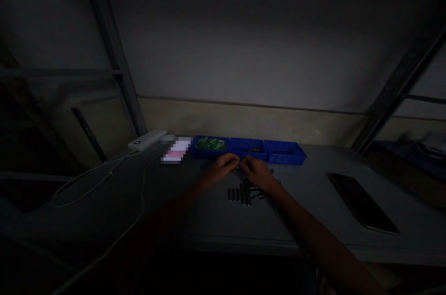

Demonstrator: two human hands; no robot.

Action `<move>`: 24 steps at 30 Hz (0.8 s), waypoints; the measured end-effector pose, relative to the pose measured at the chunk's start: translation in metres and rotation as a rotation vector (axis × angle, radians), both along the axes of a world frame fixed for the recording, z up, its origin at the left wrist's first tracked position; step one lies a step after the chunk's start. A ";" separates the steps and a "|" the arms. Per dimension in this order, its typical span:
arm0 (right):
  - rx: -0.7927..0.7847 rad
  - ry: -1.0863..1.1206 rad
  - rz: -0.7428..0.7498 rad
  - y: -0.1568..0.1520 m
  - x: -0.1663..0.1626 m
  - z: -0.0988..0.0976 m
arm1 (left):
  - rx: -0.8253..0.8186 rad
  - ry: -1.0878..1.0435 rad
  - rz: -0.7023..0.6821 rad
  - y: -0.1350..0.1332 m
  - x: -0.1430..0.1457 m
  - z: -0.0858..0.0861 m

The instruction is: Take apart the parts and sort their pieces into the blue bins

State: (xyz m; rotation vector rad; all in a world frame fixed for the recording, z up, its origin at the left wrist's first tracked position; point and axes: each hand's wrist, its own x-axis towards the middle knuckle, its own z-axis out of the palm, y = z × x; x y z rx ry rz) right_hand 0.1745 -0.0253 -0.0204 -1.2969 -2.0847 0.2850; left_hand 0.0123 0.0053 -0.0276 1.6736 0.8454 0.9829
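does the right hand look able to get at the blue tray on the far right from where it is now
Probably yes: the right hand is just short of the blue tray, and nothing tall shows between them. Its fingertips are busy against the left hand's, though.

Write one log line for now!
left hand, right hand: close together; anything held: unclear; small metal pieces: on table; blue bins: beyond hands

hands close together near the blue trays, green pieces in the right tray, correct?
No: the head view shows the green pieces in the left tray, not the right tray. The left hand and right hand are close together near the trays.
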 end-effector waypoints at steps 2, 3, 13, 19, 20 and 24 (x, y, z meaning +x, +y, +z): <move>0.022 0.009 -0.008 0.001 0.000 -0.001 | -0.036 0.044 0.041 0.001 0.000 -0.002; 0.032 0.014 -0.015 0.001 0.000 -0.001 | -0.046 0.068 0.060 0.001 0.000 -0.002; -0.018 0.043 -0.026 -0.003 -0.002 0.004 | 0.108 0.122 0.014 -0.007 -0.003 0.008; -0.062 0.025 0.008 -0.001 -0.001 0.001 | 0.116 0.082 -0.015 0.000 -0.001 0.001; -0.061 0.026 0.005 0.000 -0.001 0.000 | 0.137 0.091 0.024 -0.001 -0.001 0.006; -0.014 0.054 -0.028 0.003 0.002 -0.002 | 0.305 0.037 0.318 -0.033 0.001 0.034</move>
